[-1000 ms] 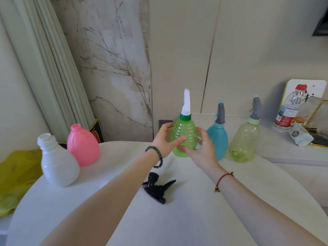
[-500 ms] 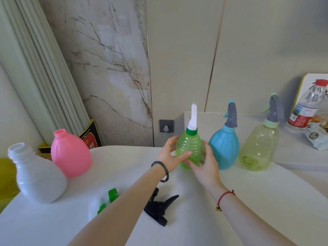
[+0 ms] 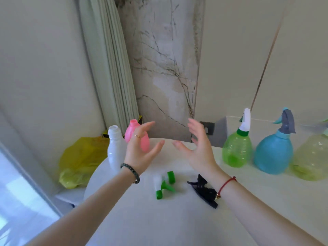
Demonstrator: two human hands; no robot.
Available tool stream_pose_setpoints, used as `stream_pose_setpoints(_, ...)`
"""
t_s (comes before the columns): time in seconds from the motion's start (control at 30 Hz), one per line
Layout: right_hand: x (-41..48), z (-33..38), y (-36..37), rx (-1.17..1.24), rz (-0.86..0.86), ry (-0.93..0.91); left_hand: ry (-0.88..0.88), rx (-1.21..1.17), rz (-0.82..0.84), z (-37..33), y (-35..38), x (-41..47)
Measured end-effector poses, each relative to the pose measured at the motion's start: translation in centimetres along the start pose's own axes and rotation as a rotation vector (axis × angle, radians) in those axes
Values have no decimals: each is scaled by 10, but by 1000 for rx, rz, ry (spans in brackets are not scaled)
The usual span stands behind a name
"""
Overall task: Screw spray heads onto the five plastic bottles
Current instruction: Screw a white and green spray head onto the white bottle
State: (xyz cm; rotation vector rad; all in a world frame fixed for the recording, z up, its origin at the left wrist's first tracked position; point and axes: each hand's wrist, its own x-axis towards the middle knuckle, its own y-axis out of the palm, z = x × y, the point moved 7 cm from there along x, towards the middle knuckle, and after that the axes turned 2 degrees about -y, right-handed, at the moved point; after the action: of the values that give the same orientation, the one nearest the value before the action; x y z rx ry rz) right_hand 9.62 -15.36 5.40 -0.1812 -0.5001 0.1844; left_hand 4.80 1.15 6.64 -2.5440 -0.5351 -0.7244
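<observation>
A crumpled yellow bag (image 3: 79, 157) lies below the pleated curtain (image 3: 110, 68), left of the white table (image 3: 159, 228).

No legible text or labels

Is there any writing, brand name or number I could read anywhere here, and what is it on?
No text can be read in this view.
The white bottle, pink bottle, green bottle and blue bottle show no label or print.
The black-and-yellow box peeking out behind the pink bottle is too small and blurred to show any text.
</observation>
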Motion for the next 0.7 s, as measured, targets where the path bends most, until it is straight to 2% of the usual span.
stream_pose_setpoints(0.1,4,7,65,33,157,50,-70,56,-157,21,-58,3)
stream_pose_setpoints(0.17,4,8,100,60,236,71,-162,49,-204,43,-83,2)
stream_pose_setpoints(0.3,0,-7,154,81,349,141,-423,34,-65,98,-88,-8)
stream_pose_setpoints(0.4,-6,-22,181,103,388,259,-552,-106,47,126,-78,-17)
stream_pose_setpoints(0.53,-10,-33,194,92,366,251,-556,-206,69,136,-72,-20)
stream_pose_setpoints(0.7,-11,-20,180,24,403,165,-485,-123,99,115,-76,-21)
